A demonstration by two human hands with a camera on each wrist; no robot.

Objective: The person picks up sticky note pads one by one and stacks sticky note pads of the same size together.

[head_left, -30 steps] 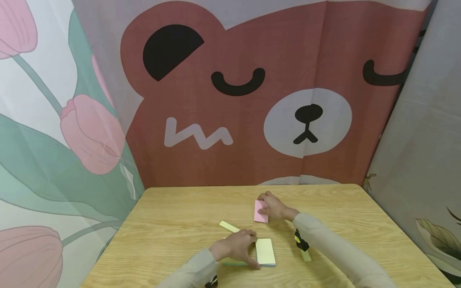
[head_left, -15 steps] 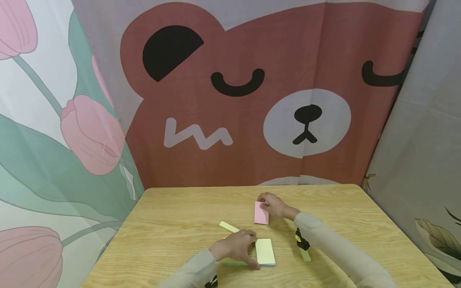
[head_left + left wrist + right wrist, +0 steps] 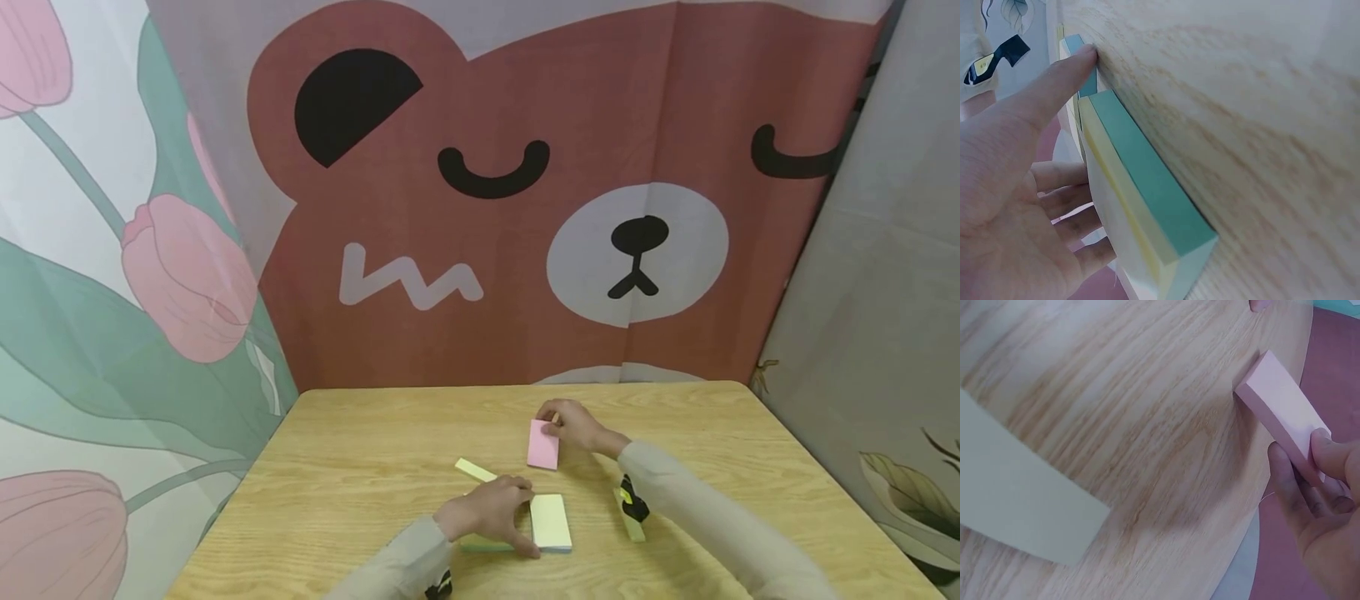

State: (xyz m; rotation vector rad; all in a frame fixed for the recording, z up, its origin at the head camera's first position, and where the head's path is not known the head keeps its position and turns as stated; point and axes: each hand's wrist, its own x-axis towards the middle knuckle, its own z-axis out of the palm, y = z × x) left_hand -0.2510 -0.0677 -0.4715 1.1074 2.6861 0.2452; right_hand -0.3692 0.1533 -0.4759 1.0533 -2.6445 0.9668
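Observation:
In the head view my left hand (image 3: 495, 510) reaches over two side-by-side stacks of sticky note pads, thumb along the near edge and fingers at the far side. The right stack (image 3: 551, 523) has pale yellow on top with a blue layer beneath. Yellow over green makes up the left stack (image 3: 1147, 181), mostly covered by the hand in the head view. My right hand (image 3: 573, 425) pinches a pink sticky note pad (image 3: 543, 444) by its far right part. In the right wrist view that pink pad slants, its free end low over the table.
A narrow yellow pad (image 3: 474, 470) lies behind the left hand. Another narrow yellow pad (image 3: 632, 521) lies under the right wrist. The wooden table (image 3: 375, 433) ends at a bear-print curtain (image 3: 420, 350).
The pink pad has shifted slightly toward the near side, and the right hand's fingers have moved a little on it. The left hand keeps its place on the stacks.

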